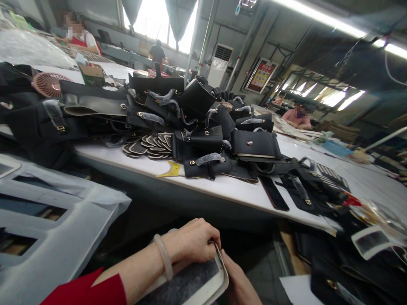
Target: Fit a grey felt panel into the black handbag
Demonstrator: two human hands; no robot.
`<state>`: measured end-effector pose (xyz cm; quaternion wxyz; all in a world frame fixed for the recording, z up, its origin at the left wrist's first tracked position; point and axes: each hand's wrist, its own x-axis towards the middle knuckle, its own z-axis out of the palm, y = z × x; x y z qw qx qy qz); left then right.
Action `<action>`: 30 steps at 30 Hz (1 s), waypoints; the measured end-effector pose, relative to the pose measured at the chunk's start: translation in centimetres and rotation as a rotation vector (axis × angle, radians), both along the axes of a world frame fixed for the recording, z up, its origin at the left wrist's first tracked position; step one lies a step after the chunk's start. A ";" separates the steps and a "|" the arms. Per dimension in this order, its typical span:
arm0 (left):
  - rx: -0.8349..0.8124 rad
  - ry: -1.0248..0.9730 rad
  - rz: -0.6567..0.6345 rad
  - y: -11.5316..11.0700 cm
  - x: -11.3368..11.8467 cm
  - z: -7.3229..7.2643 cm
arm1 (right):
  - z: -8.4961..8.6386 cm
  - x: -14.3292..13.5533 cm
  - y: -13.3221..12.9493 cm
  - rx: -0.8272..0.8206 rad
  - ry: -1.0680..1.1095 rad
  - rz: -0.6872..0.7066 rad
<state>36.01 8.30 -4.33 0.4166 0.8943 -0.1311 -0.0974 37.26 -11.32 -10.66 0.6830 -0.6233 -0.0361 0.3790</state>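
Low in the head view, my left hand (197, 241) is closed on the rounded corner of a bag panel (199, 281), dark grey with a broad cream border. A pale bangle circles that wrist, below a red sleeve. My right hand (238, 277) grips the panel's right edge from the side, its fingertips partly hidden behind it. The panel lies tilted below the table, and its lower part runs out of the picture. Beyond the hands, several black handbags (254, 145) with plastic-wrapped handles are heaped on the white table (144, 171).
Pale-edged flaps (149, 146) are piled beside the bags. A dark phone (274, 193) lies near the table's front edge. At left stands a plastic-covered rack (79, 212); more black bags (346, 275) fill the lower right. Other people (299, 116) sit farther back.
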 end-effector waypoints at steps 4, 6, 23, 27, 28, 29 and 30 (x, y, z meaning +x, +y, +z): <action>-0.029 0.004 -0.008 0.1 -0.1 0.0 | 0.6 -0.3 0.3 0.107 0.066 0.081; -0.033 0.006 -0.015 0.2 -0.2 0.0 | 1.1 -0.2 0.2 0.139 0.131 0.108; -0.116 0.033 -0.081 1.3 -0.3 0.6 | 3.7 2.5 0.1 -0.389 -0.089 0.514; -0.189 0.069 -0.073 1.7 -0.1 -0.2 | 5.4 3.4 1.1 -0.554 -0.140 0.601; -0.206 0.082 -0.066 1.8 0.0 -0.3 | 5.8 3.6 1.5 -0.588 -0.161 0.625; -0.223 0.099 -0.061 2.0 0.1 -0.4 | 6.1 3.7 1.9 -0.615 -0.180 0.647; -0.239 0.116 -0.054 2.3 0.1 -0.4 | 6.3 3.8 2.3 -0.633 -0.194 0.665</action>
